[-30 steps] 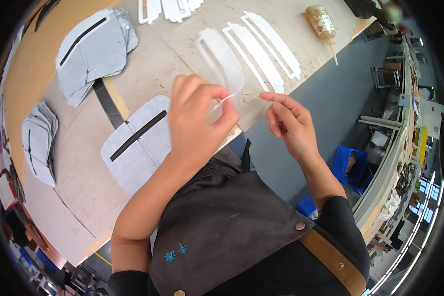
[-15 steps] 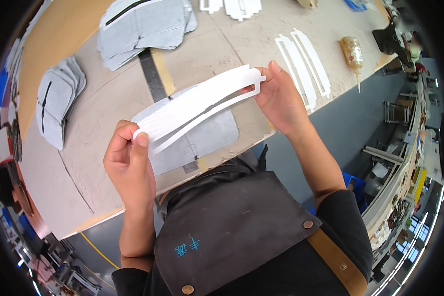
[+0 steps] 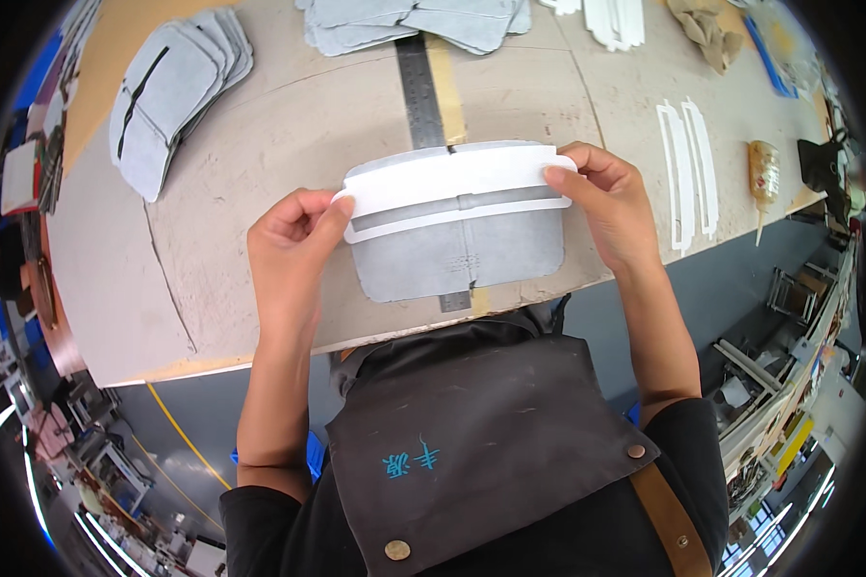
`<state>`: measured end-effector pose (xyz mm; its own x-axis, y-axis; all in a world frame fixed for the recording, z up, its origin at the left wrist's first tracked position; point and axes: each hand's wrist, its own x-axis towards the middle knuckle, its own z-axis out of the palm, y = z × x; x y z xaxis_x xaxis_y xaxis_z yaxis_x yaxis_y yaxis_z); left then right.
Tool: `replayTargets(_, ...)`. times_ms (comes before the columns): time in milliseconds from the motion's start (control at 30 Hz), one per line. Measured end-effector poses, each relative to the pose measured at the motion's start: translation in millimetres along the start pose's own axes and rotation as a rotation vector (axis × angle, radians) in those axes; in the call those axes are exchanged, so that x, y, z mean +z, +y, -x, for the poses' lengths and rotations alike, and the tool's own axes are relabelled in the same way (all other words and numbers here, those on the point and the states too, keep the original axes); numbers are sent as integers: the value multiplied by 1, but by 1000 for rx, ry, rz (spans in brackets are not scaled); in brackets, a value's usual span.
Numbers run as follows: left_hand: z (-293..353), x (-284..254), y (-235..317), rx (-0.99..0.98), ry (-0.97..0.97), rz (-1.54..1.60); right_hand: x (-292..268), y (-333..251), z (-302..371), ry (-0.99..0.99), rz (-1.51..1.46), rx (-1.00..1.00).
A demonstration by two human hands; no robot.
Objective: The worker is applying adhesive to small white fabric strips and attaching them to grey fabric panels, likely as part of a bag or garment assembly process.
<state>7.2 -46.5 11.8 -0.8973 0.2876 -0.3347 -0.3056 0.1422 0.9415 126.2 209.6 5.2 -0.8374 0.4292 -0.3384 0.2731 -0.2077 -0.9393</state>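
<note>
Between my two hands a white cut-out strip with a long slot (image 3: 433, 176) is stretched level over a grey rounded panel (image 3: 414, 264). My left hand (image 3: 293, 240) pinches the strip's left end between thumb and fingers. At its other end, my right hand (image 3: 606, 197) grips the strip with the thumb on top. Through the slot the grey panel and part of its dark centre seam show. The strip covers the panel's upper half; whether it touches the panel everywhere, I cannot tell. Some fingertips are hidden behind the strip.
Grey panels lie stacked at the left (image 3: 178, 87) and at the far middle (image 3: 414, 24). White slotted strips (image 3: 688, 178) and a yellowish glue bottle (image 3: 764, 178) are on the right. A crumpled brown paper piece (image 3: 707, 34) lies farther back. The table's near edge (image 3: 318, 344) borders my apron.
Both hands have brought the strip from a tilted, curved position to a level one, lined up over the grey panel. My view has also shifted.
</note>
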Motion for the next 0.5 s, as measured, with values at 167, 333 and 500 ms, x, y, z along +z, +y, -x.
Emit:
replayTargets(167, -18, -9, 3, -43, -56, -219, 6, -4, -1, 47, 96, -4)
replayTargets(333, -26, -7, 7, 9, -98, -392, 8, -1, -1, 97, 148, -9)
replayTargets(500, -27, -5, 4, 29, -82, -583, 9, 1, 0, 151, 236, -26)
